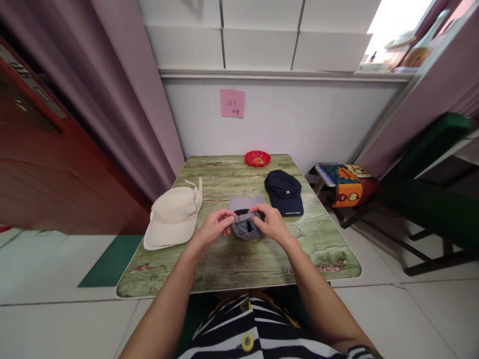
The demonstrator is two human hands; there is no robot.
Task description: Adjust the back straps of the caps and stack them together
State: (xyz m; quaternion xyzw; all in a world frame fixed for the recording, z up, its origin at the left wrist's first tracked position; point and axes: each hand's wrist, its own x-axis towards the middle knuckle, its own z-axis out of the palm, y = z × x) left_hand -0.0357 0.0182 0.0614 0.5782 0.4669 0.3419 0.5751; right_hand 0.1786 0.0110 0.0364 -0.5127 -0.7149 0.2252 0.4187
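A grey baseball cap (247, 230) lies upside down at the middle of the table, its brim pointing away from me and its inside showing. My left hand (216, 225) pinches the left end of the cap's back strap between thumb and fingers. On the strap's right part, my right hand (272, 222) is closed, fingers over the top and thumb below. To the left rests a cream cap (175, 214) with loose ties at its back. A navy baseball cap (282, 189) with small white lettering sits to the right, beyond my right hand.
The green wood-patterned table (224, 269) has rounded corners. A red scalloped dish (257, 158) stands at its far edge, below a pink note (232, 103) on the wall. Right of the table are a cloth-covered stool (348, 184) and a dark green chair (434, 154).
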